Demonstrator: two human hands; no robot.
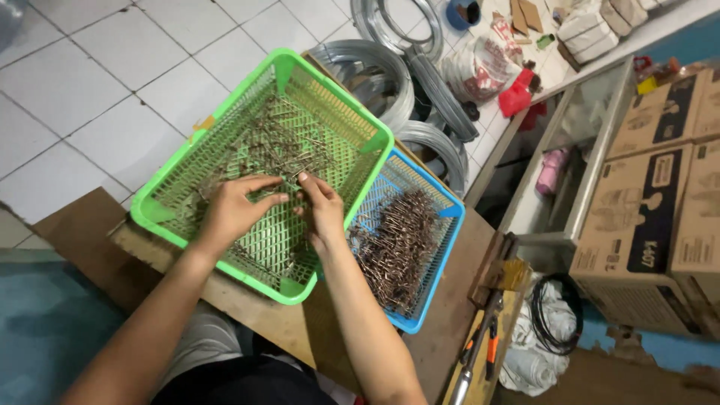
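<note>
Nails (281, 142) lie in a loose tangle inside the green basket (161, 211), spread mostly over its far half, with a few stragglers on the mesh floor nearer the person. Both hands are down in this basket at its middle, just on the near edge of the pile. Left hand (234, 208) rests palm down on the mesh, fingers curled and reaching toward the right hand, fingertips touching a few nails; whether it actually grips any cannot be told. Right hand (321, 210) sits just beside it, fingers bent inward and pinched together around what looks like a small bunch of nails, though the grip itself is partly hidden by the knuckles. The two hands nearly touch at the fingertips. Green basket stands tilted on a wooden table (300, 330), its right side overlapping the blue basket (450, 225), which lies just to the right of the right forearm and holds a denser heap of nails, darker and lying more in line. Coils of grey wire (390, 82) lie on the white tile floor (112, 67) beyond the baskets. Pliers (480, 349) with orange handles lie at the table's right edge, and cardboard boxes (645, 217) are stacked at far right.
</note>
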